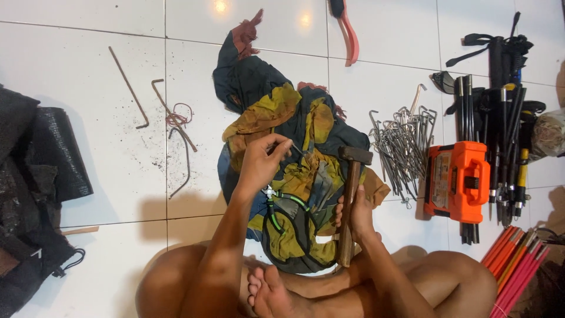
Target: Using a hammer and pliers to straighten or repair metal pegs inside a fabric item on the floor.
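— Left hand point(259, 162)?
— Closed, pinching a thin metal peg point(292, 147) between fingertips over the patterned cloth point(294, 176), near the middle of the floor point(106, 171).
— And the right hand point(356, 215)?
— Wrapped tight around the wooden handle of a hammer point(351, 194), head pointing away from the body, just beside the peg. Resting on the same cloth, towards its right edge.
— Under the left wrist?
— Green-handled pliers point(279, 206), lying on the cloth, untouched.
— Cloth itself?
— Crumpled, dark blue and yellow, spread from the crossed legs up towards the far edge of the floor.
— To the right of it?
— A heap of silvery hooked pegs point(403, 147) on the tiles, near the hammer head but apart from it. Beyond that an orange tool case point(459, 179), then a bundle of black poles point(500, 141) towards the right edge.
— Near right corner?
— Orange and pink rods point(518, 259), bunched together.
— Left side?
— Rusty bent rods point(170, 126) on the tiles with dark grit scattered about, well apart from both hands. A black fabric bag point(35, 176) against the left edge.
— Far edge?
— A red-handled tool point(350, 32), partly cut off.
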